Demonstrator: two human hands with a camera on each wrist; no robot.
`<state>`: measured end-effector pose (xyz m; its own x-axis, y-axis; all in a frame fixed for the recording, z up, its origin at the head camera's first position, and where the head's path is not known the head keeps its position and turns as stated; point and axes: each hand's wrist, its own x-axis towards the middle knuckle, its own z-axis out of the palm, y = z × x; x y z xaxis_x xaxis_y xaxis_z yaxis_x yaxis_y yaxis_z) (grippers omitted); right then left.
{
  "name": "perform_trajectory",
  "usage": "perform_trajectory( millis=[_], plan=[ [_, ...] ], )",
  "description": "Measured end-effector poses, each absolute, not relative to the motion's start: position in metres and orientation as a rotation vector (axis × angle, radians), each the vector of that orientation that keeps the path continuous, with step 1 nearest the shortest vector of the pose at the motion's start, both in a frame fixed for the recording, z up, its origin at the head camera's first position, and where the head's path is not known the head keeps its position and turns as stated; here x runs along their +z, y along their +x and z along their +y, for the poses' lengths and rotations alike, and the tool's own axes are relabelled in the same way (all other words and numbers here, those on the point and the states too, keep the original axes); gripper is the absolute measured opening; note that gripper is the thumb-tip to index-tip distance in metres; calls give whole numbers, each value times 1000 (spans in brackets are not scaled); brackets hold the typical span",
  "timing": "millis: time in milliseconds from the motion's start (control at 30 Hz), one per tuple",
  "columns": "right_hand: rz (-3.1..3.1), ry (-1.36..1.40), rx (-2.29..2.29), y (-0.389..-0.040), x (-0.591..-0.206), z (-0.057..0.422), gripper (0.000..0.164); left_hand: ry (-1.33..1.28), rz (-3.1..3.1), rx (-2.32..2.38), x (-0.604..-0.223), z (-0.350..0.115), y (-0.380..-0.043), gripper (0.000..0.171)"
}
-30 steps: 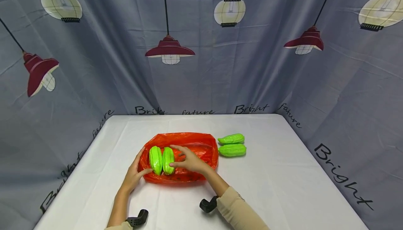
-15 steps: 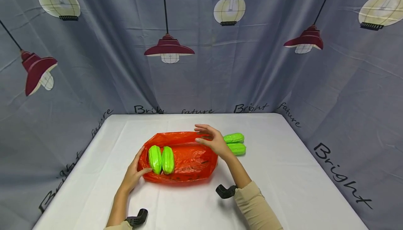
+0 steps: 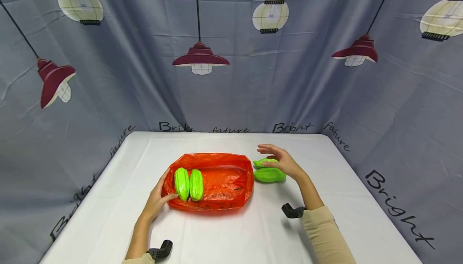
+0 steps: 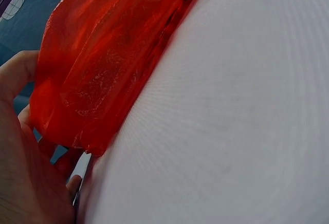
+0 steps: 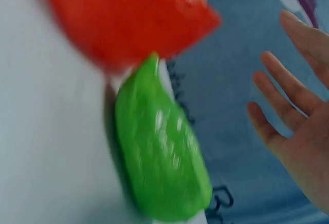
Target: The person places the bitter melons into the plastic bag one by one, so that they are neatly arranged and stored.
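A red plastic bag [image 3: 228,181] lies spread on the white table, its mouth facing up. Two green, ridged bitter melons, one on the left [image 3: 181,184] and one beside it [image 3: 196,185], lie in the bag's left part. My left hand [image 3: 155,203] grips the bag's left edge, thumb over the rim, fingers on the outer side. Right of the bag lie two more bitter melons, a front one [image 3: 269,175] and a back one [image 3: 259,163] partly hidden by my right hand [image 3: 285,164]. That hand hovers above them with fingers spread, holding nothing.
The white-covered table [image 3: 224,240] reaches back to a grey-blue curtain [image 3: 235,91] printed with lamps and lettering. A black wrist device [image 3: 161,250] sits on the left wrist, and another black device [image 3: 293,211] on the right.
My right hand has left the melons inside the bag and moved right, over the two melons outside it. The left hand stays at the bag's left edge.
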<state>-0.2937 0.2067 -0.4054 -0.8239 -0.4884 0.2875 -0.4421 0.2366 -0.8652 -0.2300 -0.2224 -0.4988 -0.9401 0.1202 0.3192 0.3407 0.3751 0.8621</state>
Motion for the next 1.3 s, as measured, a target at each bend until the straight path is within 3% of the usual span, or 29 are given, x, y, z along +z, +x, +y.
perform_trajectory(
  millis=[433,1300],
  plan=[
    [2442,-959,-1379,-318,-459,259,70,-427,-2435,-1588,-501,-223,-231,79],
    [2475,-1046,-1143,-326,-476,251,71,-416,-2437,-1620,-501,-224,-232,81]
  ],
)
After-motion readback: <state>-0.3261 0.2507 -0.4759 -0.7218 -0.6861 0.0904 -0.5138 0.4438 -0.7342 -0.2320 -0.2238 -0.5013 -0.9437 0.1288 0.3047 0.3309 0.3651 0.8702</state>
